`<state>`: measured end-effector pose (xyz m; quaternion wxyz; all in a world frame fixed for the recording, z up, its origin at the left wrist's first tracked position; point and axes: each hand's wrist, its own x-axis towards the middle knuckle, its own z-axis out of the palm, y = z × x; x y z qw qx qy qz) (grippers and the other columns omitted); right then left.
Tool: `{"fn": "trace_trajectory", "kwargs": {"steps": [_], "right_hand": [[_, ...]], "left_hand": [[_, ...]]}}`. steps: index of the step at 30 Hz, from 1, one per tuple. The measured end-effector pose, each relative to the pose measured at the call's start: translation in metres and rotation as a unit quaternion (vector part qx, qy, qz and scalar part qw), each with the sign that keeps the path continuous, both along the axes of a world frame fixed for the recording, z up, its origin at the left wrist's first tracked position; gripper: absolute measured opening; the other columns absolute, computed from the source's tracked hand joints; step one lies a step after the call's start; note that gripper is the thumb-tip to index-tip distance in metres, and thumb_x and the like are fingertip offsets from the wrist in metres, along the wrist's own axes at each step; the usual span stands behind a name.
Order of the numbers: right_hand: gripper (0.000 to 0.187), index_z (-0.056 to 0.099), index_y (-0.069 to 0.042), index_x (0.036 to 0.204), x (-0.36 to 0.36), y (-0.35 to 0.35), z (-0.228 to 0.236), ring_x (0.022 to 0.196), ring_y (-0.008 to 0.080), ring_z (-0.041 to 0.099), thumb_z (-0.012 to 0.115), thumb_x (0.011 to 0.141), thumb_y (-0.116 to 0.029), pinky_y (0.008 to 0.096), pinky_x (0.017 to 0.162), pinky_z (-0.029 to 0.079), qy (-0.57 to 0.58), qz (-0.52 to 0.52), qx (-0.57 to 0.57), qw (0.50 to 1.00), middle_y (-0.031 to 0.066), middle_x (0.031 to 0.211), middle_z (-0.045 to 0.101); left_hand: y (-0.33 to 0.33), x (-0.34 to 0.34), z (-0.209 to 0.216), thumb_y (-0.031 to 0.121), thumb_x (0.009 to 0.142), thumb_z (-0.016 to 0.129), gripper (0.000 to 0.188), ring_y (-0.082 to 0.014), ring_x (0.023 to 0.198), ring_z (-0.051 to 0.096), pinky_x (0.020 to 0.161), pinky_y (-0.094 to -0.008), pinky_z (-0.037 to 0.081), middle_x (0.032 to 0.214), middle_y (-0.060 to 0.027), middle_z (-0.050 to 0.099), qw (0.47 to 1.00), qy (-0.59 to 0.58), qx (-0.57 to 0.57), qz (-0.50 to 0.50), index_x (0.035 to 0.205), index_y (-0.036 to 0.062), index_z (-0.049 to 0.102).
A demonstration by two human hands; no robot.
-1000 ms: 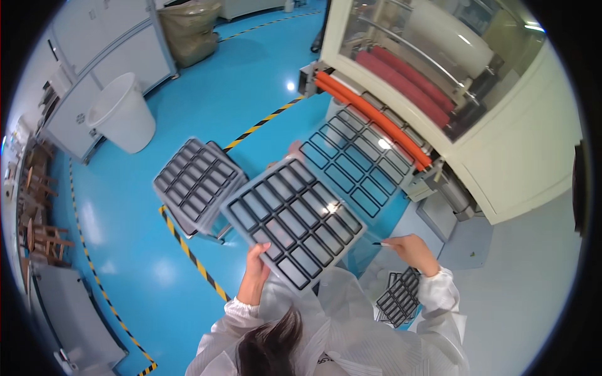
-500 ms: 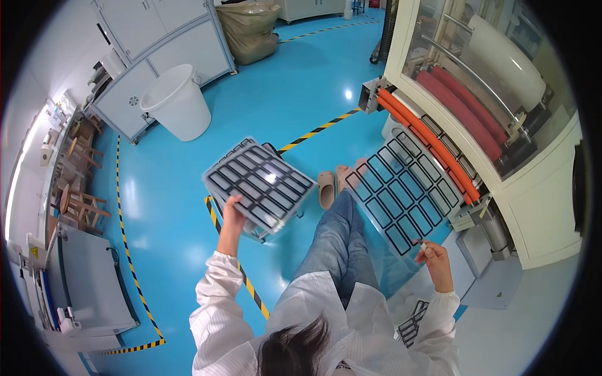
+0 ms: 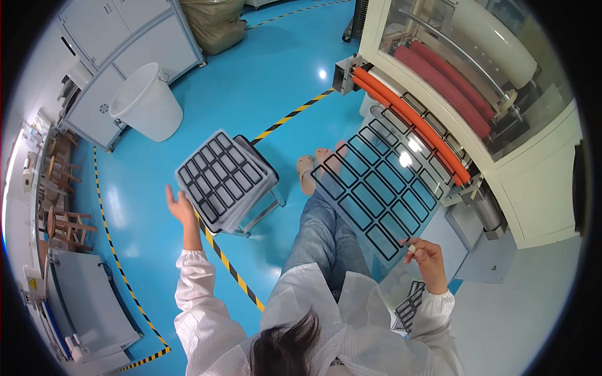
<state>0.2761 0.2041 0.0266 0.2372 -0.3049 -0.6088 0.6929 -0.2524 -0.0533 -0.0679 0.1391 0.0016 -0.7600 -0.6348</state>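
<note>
My left hand [image 3: 180, 207] is open beside a stack of clear sheets [image 3: 219, 178] printed with rows of black rectangular frames. The stack lies on a stool [image 3: 263, 210] to the left of my legs. At the right, my right hand [image 3: 429, 263] is closed in a pinch at the near corner of another transparent sheet with black frames [image 3: 379, 188]. That sheet slants up to the orange rollers [image 3: 411, 125] of a machine. A small whitish piece [image 3: 412, 249] shows at my right fingertips; I cannot make out what it is.
The cream machine [image 3: 520, 194] with red rollers [image 3: 442, 88] behind a window stands at the right. Below my right forearm lies a black-framed piece [image 3: 411, 307]. A white bin [image 3: 150, 103] stands far left, near a grey cabinet [image 3: 125, 50]. Striped tape [image 3: 235, 276] crosses the blue floor.
My left hand has let go of the sheet, which now lies on the stack, and has drawn off to the left. My right hand still holds its sheet's corner. The view has shifted.
</note>
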Motion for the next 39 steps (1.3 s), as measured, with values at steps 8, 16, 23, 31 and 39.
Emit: {"fn": "trace_trajectory", "kwargs": {"steps": [8,16,23,31,39], "right_hand": [[0.038,0.064,0.001,0.087,0.003,-0.014,0.01,0.066,0.0158,0.058,0.065,0.085,-0.037,0.0278,0.064,0.048,0.021,0.005,-0.008,1.0,0.0137,0.092,0.066],[0.012,0.055,-0.001,0.101,-0.031,0.0,0.046,0.063,0.0122,0.056,0.046,0.094,-0.006,0.0258,0.06,0.047,-0.088,-0.006,0.098,0.991,0.0044,0.069,0.058],[0.038,0.049,-0.007,0.131,-0.129,0.075,0.03,0.055,0.0091,0.043,0.043,0.094,-0.008,0.0249,0.054,0.039,-0.203,-0.001,0.367,0.908,0.0031,0.06,0.049],[0.038,0.053,-0.011,0.127,-0.196,0.093,0.006,0.059,0.0306,0.056,0.05,0.089,-0.006,0.0357,0.058,0.045,-0.225,-0.001,0.498,0.837,0.0194,0.073,0.058],[0.04,0.057,-0.012,0.123,-0.208,0.084,-0.005,0.068,0.0299,0.061,0.051,0.085,-0.002,0.0337,0.064,0.049,-0.227,-0.022,0.516,0.826,0.0159,0.082,0.064]], "left_hand": [[0.09,0.192,0.025,0.029,0.089,0.057,0.057,-0.0247,0.111,0.056,0.093,-0.0358,0.045,0.123,-0.0152,0.056,0.719,-0.28,0.212,-0.6,0.135,0.0001,0.04],[0.134,0.271,0.028,0.026,0.091,0.054,0.061,-0.0334,0.109,0.057,0.091,-0.0406,0.046,0.127,-0.0185,0.053,0.65,-0.36,0.353,-0.568,0.141,0.0021,0.029],[0.131,0.266,0.035,0.014,0.091,0.052,0.052,-0.0312,0.097,0.063,0.086,-0.039,0.051,0.12,-0.0184,0.057,0.648,-0.39,0.34,-0.56,0.138,0.0016,0.033],[0.111,0.264,0.033,0.014,0.093,0.05,0.044,-0.0252,0.098,0.064,0.084,-0.0349,0.052,0.115,-0.013,0.062,0.649,-0.439,0.299,-0.545,0.135,0.0046,0.042],[0.096,0.26,0.037,0.014,0.093,0.049,0.045,-0.0262,0.098,0.064,0.086,-0.0353,0.05,0.116,-0.0136,0.061,0.658,-0.439,0.283,-0.542,0.137,0.0044,0.04]]}}
